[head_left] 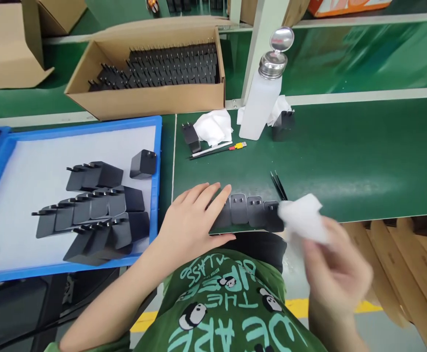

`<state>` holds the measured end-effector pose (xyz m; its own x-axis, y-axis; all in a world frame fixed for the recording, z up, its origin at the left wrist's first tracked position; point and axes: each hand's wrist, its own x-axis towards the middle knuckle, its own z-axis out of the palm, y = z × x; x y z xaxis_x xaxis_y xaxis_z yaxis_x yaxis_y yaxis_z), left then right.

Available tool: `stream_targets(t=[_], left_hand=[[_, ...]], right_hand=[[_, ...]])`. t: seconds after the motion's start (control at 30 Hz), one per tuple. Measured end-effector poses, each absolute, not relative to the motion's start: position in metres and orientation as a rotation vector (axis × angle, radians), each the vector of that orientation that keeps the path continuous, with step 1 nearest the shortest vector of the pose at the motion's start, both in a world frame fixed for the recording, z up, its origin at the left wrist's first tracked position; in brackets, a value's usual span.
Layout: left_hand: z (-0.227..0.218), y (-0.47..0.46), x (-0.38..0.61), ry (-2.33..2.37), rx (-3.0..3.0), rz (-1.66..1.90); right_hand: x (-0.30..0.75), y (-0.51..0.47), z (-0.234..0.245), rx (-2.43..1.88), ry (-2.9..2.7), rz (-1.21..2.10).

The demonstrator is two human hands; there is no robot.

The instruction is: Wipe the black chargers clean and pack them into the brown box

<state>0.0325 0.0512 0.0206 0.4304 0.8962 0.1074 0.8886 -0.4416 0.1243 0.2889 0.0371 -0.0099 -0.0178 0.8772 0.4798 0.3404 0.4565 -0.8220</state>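
A row of several black plug adapters [238, 209] lies along the near edge of the green bench, pins up. My left hand [191, 220] rests over the row's left end, fingers stretched out, hiding part of it. In my right hand [336, 259], pinched and slightly blurred, is a crumpled white wipe [303, 215]. The wipe is beside the rightmost adapter [273, 216]; whether they touch I cannot tell. Black tweezers [278, 186] lie just beyond that end of the row.
A blue-rimmed tray [155, 195] with several adapters stands at left. Behind it sits a cardboard box [147, 102] full of adapters. A white pump bottle [261, 105], lid up, stands by a post, near a crumpled wipe [214, 127] and a thin cable [213, 152].
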Motion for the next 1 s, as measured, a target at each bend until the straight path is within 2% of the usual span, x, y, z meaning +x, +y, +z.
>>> stream_targets(t=[0.1,0.23,0.3,0.4,0.47,0.57,0.67,0.77,0.83,0.93,1.0], left_hand=[[0.018,0.057,0.036,1.587,2.628,0.246],[0.012,0.059,0.038,1.558,2.645,0.24],[0.01,0.059,0.039,1.567,2.67,0.279],[0.009,0.059,0.039,1.578,2.681,0.316],[0.01,0.059,0.039,1.582,2.669,0.291],[0.012,0.06,0.039,1.57,2.655,0.271],[0.013,0.06,0.038,1.552,2.637,0.278],[0.013,0.06,0.038,1.557,2.636,0.291],[0.013,0.059,0.038,1.562,2.638,0.314],[0.011,0.059,0.038,1.563,2.638,0.337],[0.011,0.06,0.038,1.562,2.641,0.334]], right_hand=[[0.257,0.038,-0.009,-0.984,-2.23,0.27],[0.241,0.045,-0.023,-1.032,-2.341,0.013],[0.25,0.047,-0.029,-0.912,-2.26,0.094],[0.272,0.051,-0.026,-0.588,-2.144,0.462],[0.279,0.054,-0.019,-0.536,-2.02,0.619],[0.27,0.053,-0.011,-0.751,-1.965,0.502],[0.248,0.051,-0.014,-0.946,-2.18,0.262],[0.239,0.051,-0.023,-0.985,-2.213,0.114],[0.245,0.056,-0.027,-0.865,-2.168,0.131],[0.261,0.062,-0.027,-0.618,-2.095,0.341],[0.266,0.063,-0.023,-0.615,-2.003,0.433]])
